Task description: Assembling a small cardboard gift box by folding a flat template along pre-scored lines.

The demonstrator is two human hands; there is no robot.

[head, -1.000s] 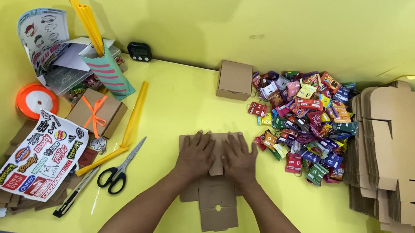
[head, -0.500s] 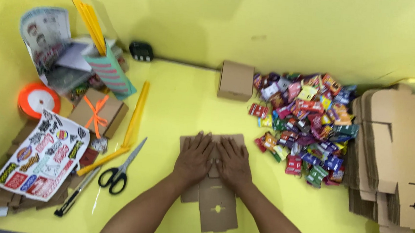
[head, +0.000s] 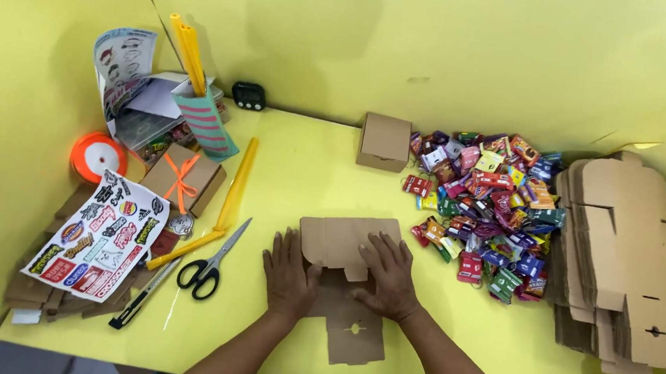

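— What have we got under our hands?

— Both lie flat and open, palms down, gripping nothing. Our left hand (head: 289,276) presses the left side of a flat brown cardboard box blank (head: 345,289), and our right hand (head: 388,277) presses its right side, fingers spread over the folded upper panel.

— And where does the blank sit?

— Near the front edge of the yellow table (head: 303,169), about midway along it. Its upper panel is folded over; a lower flap with a small slot points toward us.

— What do we see just left of it?

— Black-handled scissors (head: 210,266), close to our left hand but not touching. Beside them lie yellow sticks (head: 231,192), and a dark pen-like tool (head: 141,300) toward the front left corner.

— Further left?

— A sticker sheet (head: 99,233) resting on flat cardboard, a small brown box tied with orange ribbon (head: 183,178), and an orange ribbon spool (head: 98,155). At the back left corner stands a striped holder (head: 206,123) with more yellow sticks, beside papers and a small black timer (head: 249,95).

— And to the right?

— A closed little brown box (head: 384,141) toward the back, then a heap of colourful wrapped candies (head: 488,209), and by the right edge a stack of flat box blanks (head: 625,254).
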